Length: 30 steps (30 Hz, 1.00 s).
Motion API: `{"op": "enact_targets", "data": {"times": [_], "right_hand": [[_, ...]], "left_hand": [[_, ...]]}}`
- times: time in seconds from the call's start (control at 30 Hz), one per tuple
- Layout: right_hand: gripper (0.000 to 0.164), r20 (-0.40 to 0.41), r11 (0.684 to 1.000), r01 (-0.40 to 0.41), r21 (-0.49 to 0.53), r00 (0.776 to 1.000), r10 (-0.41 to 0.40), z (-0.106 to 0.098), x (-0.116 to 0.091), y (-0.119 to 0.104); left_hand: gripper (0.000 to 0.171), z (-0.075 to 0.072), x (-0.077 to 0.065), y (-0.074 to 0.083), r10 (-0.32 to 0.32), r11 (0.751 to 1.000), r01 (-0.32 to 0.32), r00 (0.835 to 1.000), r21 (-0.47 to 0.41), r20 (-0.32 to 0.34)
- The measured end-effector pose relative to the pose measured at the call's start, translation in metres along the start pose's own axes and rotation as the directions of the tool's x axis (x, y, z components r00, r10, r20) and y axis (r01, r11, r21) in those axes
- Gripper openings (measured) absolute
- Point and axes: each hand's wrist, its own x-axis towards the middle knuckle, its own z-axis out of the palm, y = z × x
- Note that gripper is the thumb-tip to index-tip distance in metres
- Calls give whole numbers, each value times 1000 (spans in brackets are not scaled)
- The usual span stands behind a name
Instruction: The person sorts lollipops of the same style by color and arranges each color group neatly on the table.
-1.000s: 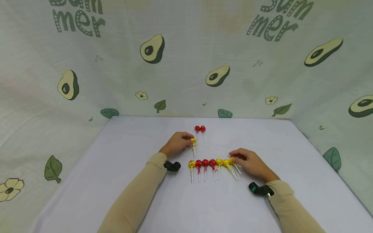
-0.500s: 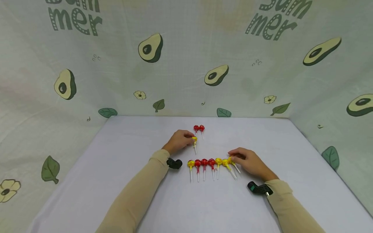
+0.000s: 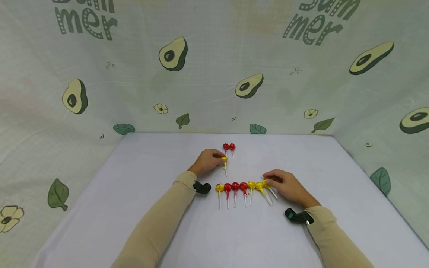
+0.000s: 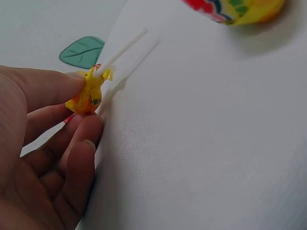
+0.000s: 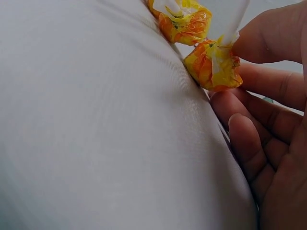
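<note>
A yellow lollipop point(image 4: 88, 98) was pinched by its wrapped head between the thumb and fingers of the left hand point(image 3: 207, 160), its stick pointed toward the near side of the table point(image 3: 218, 238); whether the head touched the surface could not be told. It was held just nearer than two red lollipops point(image 3: 232, 146), laid side by side toward the table's far edge. By the right hand point(image 3: 286, 184), the right-end lollipop point(image 5: 213, 67) of a row across the table's middle was likewise pinched. Leftward from it were laid two yellow neighbours point(image 3: 251, 185), three red row lollipops point(image 3: 235, 185) and a left-end yellow one point(image 3: 219, 188). The far pair could be knocked askew if the left-held head were pushed too far toward the far edge; the row could be skewed by a sideways drag, its round heads being crowded. No box or tray was seen; the heads were enclosed only in twisted wrappers.
</note>
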Motion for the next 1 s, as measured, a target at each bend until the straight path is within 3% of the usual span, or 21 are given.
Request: {"op": "enact_targets", "data": {"times": [0.5,1.0], "right_hand": [[26,-8,1000,10,-6,1000,-10,1,0,0],[28,-8,1000,-3,-1,1000,3,0,0,-1]], "left_hand": [[25,5,5,-6,-31,999,31,999,13,-24],[21,7,2,-5,-17,999,18,1000,33,-25]]}}
